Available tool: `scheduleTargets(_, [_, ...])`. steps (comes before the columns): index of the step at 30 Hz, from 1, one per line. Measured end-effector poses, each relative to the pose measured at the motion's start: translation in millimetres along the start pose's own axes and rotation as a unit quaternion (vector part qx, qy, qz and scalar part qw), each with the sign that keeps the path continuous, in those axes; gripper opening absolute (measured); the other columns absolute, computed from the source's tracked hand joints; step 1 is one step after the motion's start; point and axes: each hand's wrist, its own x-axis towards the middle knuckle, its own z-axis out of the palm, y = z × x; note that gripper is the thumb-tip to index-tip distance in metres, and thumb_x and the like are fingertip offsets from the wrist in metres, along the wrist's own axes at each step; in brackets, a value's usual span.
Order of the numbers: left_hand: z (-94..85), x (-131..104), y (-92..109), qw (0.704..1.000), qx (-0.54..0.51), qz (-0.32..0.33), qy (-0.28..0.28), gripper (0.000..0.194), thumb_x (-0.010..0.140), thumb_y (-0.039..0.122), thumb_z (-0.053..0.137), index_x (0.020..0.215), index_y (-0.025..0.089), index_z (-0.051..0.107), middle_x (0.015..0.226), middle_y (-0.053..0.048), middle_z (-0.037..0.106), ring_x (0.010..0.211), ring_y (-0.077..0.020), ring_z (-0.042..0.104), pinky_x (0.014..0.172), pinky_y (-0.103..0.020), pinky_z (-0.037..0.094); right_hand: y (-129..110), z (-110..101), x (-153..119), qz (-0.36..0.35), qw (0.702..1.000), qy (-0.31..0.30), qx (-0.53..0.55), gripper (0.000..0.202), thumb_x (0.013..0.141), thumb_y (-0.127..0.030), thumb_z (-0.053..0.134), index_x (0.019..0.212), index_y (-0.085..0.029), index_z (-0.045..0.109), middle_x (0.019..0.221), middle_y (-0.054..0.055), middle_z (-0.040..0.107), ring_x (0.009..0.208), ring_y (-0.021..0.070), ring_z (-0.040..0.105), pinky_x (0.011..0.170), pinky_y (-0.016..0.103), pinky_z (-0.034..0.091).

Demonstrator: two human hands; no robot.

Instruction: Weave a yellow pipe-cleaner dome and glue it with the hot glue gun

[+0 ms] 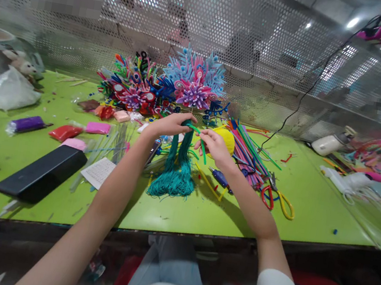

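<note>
My left hand [171, 123] is closed on the top of a bundle of teal thread [172, 183], whose strands hang down and spread on the table like a tassel. A green pipe cleaner [203, 153] runs from the top of the bundle to my right hand [215, 147], where thumb and fingers pinch it. Its loose end points down below those fingers. Whether the pipe cleaner goes all the way around the thread is hidden by my left fingers. Behind my right hand lies a yellow round thing [227, 139].
Bundled pipe cleaners [247, 152] and scissors [269, 196] lie to the right. Colourful flower-like headdresses [196, 84] stand at the back, against a perforated metal screen [263, 62]. A black power bank [43, 170] with a white cable is at left; a glue gun [349, 179] is far right.
</note>
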Motion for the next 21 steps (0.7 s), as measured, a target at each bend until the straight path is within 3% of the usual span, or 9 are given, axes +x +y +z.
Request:
scheduleTargets(3, [-0.6,0,2,0.998,-0.012,0.04,-0.044,0.037,0.081,0.036,0.052,0.11,0.017,0.063,0.113,-0.008,0.067,0.104,-0.0215,0.059,0.093,-0.031,0.043,-4,-7,0,-0.011,1.0,-0.007,0.018,0.009,0.086,-0.021,0.058,0.077,-0.019,0.057,0.057,-0.005,0.064,0.041,0.0052,0.05,0.043,0.017,0.038])
scheduleTargets(7, [0.4,1,8,0.998,-0.013,0.04,-0.048,0.025,0.082,0.036,0.051,0.088,0.016,0.066,0.08,-0.002,0.063,0.076,-0.016,0.054,0.072,-0.026,0.042,-11,-19,1,-0.014,0.999,-0.001,0.047,0.01,0.083,-0.023,0.061,0.076,-0.017,0.061,0.056,-0.005,0.061,0.044,0.0052,0.051,0.047,0.017,0.041])
scheduleTargets(12, [0.0,-4,18,0.987,-0.131,0.026,-0.093,0.03,0.079,0.045,0.06,0.084,0.017,0.07,0.07,0.0,0.058,0.066,-0.0117,0.047,0.062,-0.022,0.038,-17,-32,10,0.001,0.996,-0.028,0.083,0.015,0.085,-0.027,0.058,0.076,-0.016,0.064,0.059,-0.004,0.06,0.048,0.0038,0.049,0.048,0.014,0.04])
scheduleTargets(16, [-3.2,-10,23,0.976,-0.196,-0.011,-0.091,0.045,0.075,0.059,0.066,0.084,0.015,0.073,0.069,-0.001,0.057,0.061,-0.0098,0.043,0.056,-0.021,0.037,-2,-36,27,-0.037,0.995,-0.034,0.089,0.008,0.083,-0.024,0.058,0.087,-0.02,0.064,0.073,-0.004,0.065,0.064,0.0063,0.06,0.059,0.016,0.046])
scheduleTargets(18, [-6.0,-13,25,0.973,-0.212,-0.021,-0.089,0.048,0.074,0.061,0.067,0.086,0.016,0.074,0.072,-0.002,0.059,0.061,-0.0094,0.044,0.057,-0.021,0.038,10,-35,35,-0.077,0.995,-0.046,0.043,0.018,0.075,-0.015,0.064,0.092,-0.022,0.063,0.084,-0.003,0.068,0.079,0.0085,0.064,0.072,0.019,0.05])
scheduleTargets(21, [-11.4,-18,31,0.968,-0.224,-0.024,-0.108,0.052,0.069,0.065,0.07,0.084,0.015,0.074,0.071,-0.003,0.06,0.061,-0.0097,0.045,0.055,-0.021,0.038,26,-33,43,-0.115,0.982,-0.143,-0.031,0.03,0.067,-0.01,0.071,0.093,-0.021,0.064,0.095,-0.001,0.07,0.092,0.0118,0.065,0.087,0.025,0.051])
